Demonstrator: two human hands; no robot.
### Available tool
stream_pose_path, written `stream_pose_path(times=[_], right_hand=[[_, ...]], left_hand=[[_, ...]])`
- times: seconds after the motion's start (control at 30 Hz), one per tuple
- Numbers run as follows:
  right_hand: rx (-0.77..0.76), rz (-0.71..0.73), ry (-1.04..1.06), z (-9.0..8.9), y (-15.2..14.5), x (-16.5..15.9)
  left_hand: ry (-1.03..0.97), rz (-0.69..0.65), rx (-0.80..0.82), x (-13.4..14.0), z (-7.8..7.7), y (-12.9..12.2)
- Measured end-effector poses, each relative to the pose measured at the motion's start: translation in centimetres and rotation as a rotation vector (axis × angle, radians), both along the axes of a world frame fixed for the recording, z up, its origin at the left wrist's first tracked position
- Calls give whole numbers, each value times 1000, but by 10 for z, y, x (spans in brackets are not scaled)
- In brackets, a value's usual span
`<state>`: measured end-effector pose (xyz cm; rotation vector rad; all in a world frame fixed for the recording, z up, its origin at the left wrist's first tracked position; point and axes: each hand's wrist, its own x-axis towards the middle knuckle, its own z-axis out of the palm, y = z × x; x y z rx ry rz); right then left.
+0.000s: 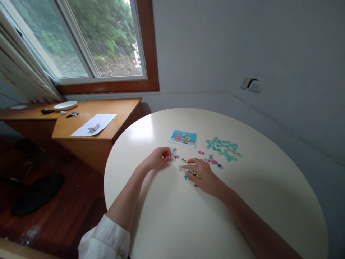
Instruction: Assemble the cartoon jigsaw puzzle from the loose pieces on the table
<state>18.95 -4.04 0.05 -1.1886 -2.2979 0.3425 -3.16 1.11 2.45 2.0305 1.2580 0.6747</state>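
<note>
My left hand [160, 158] is curled in a pinch at the left of the loose jigsaw pieces, with a small pale puzzle piece [173, 158] at its fingertips. Beside it lie pink and teal puzzle pieces [176, 157]. My right hand [204, 175] rests palm down with its fingers apart, over yellow and teal puzzle pieces [194, 173] that it partly hides. Just left of its fingertips is a pale teal piece [180, 168]. A row of pink and dark pieces [214, 161] sits beyond the right hand. The picture card [183, 138] with cartoon figures lies behind both hands.
A spread of teal puzzle pieces [223, 148] lies at the right on the round white table [172, 223]. To the left, a wooden desk [126, 108] carries white paper [104, 122], a small white box [93, 127] and a white plate [65, 105]. A wall stands behind the table.
</note>
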Motion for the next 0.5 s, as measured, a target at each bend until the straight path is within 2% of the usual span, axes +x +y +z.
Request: stream_pose_path(times=[0.27,0.5], right_hand=[[25,-12,82,2,3,-1],[58,19,172,3,4,-2]], left_hand=[[-331,-152,-300,18,6,-11],[-388,-226,-360,26,11,-18]])
